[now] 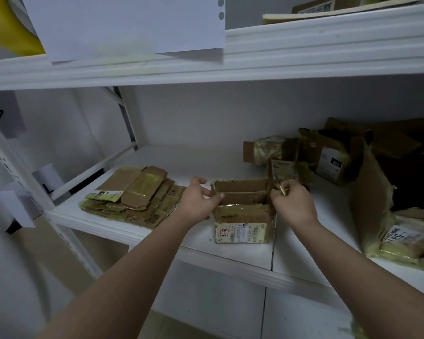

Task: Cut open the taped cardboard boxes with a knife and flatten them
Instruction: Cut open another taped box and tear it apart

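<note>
- I see a white shelf [242,250] against a white wall.
- On it stands the open cardboard box [242,211].
- My left hand [201,199] pinches its left wall.
- My right hand [291,201] has fingers curled round the knife [280,187] at its right edge.

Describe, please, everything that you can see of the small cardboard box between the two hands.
The small cardboard box is brown and worn, and stands upright near the front edge of the white shelf. Its top is open, so the bare inside walls show. Glossy yellowish tape covers its near upper edge, and a white shipping label with barcodes and a red-framed mark is on its front. The left hand grips its left wall. The right hand, holding a knife, is at its right top corner.
</note>
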`<state>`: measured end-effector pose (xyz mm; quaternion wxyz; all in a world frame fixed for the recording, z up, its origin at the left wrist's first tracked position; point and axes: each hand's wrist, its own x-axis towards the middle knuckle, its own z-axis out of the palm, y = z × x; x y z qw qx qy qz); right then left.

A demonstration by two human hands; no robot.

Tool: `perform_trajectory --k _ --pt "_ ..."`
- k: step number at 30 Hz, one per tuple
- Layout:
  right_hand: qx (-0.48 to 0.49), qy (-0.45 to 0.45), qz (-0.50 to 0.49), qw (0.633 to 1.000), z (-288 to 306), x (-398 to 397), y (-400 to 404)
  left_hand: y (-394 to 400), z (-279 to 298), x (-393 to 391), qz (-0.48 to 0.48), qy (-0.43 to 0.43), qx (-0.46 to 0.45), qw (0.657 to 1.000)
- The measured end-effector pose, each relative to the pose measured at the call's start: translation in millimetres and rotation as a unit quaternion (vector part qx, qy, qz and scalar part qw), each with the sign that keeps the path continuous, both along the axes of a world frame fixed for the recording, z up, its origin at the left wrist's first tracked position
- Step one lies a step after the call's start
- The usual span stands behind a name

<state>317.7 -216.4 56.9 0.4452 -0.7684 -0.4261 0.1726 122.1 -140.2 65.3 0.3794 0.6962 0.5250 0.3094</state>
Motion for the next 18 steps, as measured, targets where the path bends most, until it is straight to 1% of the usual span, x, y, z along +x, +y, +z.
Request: perform_trajectory --k 4,6,8,12,18 --pt "0.037 0.001 0.031 0.999 -2.2 -1.3 -2.7 -5.4 -6.4 0.1 -0.016 -0.016 0.034 0.999" --pt "0.027 -0.004 0.062 0.998 -2.1 -2.5 -3.9 -8.9 -9.0 0.6 -0.035 -0.006 0.036 0.999" --pt "-0.004 -0.007 0.092 0.996 -3.8 -4.3 -3.6 -12.0 -10.3 0.9 -0.050 0.006 0.042 0.998" --pt "-0.019 -0.013 0.094 0.995 -7.1 -4.6 -3.5 -17.3 -10.0 1.5 -0.069 -0.009 0.054 0.996" --pt "0.022 0.021 0.107 0.994 -12.5 -1.5 -8.6 -10.3 -13.4 -4.0 -0.098 0.016 0.034 0.994"
